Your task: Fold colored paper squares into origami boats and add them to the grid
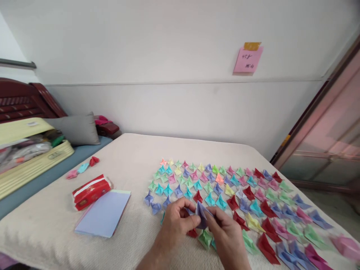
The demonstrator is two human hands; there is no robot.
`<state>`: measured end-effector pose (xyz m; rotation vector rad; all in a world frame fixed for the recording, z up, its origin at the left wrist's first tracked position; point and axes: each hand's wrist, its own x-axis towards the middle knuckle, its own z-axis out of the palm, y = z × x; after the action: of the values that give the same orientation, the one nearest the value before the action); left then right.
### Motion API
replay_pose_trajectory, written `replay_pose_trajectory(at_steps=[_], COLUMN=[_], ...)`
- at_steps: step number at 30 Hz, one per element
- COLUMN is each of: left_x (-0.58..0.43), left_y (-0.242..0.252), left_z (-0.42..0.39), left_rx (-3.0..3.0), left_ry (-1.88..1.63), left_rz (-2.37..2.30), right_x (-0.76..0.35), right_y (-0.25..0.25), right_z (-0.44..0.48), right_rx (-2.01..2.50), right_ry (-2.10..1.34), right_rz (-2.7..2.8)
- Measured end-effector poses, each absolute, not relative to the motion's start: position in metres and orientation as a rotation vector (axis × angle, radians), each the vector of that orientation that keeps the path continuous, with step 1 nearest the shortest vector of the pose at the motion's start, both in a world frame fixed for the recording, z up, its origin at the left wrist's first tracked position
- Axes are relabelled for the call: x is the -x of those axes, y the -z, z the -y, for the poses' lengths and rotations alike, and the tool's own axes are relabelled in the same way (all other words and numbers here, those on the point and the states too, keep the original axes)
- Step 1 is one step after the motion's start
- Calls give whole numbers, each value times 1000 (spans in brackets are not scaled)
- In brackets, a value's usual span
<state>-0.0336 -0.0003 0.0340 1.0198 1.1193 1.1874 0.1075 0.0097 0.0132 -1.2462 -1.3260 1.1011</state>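
Note:
Between my two hands is a folded purple paper piece (201, 216), its pointed tip facing up. My left hand (178, 221) pinches its left side with thumb and fingers. On the other side, my right hand (225, 232) grips its right edge, partly covering it. Beneath and around both hands lie rows of small folded paper boats in many colours, among them a green boat (205, 239) just below the held piece and a dark red boat (233, 203) beyond my right hand. Some boats are hidden behind my hands.
A stack of lilac paper sheets (105, 213) lies left on the cream-covered surface (135, 150), against a red tissue pack (91, 191). Farther left are three small crumpled-looking paper pieces (83, 167) and an open yellow box (56, 155). A pink note (248, 60) hangs on the wall.

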Motion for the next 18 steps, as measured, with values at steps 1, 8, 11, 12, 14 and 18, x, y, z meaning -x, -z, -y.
replay_pose_trajectory(at_steps=[1,8,11,12,14,18], left_x=[35,37,38,38,38,37], left_y=[-32,-31,-35,-36,-38,-39], left_z=[-1,-2,-1,0,1,3], left_rx=[-996,-951,-947,-939,-920,-993], left_ry=[-1189,-1163,-1151,-1148,-1151,-1152], left_rz=[-1092,-1051,-1053,-1045,-1032,-1062], right_x=[-109,-112,-113,-114,-115,-116], right_y=[-15,-25,-27,-27,-27,-26], right_z=[-12,-14,-13,-12,-12,-14], right_rx=[1231,1252,1283,1291,1303,1318], right_ry=[-1163,-1254,-1232,-1224,-1209,-1181], right_rz=[1300,1266,1320,1342,1383,1401])
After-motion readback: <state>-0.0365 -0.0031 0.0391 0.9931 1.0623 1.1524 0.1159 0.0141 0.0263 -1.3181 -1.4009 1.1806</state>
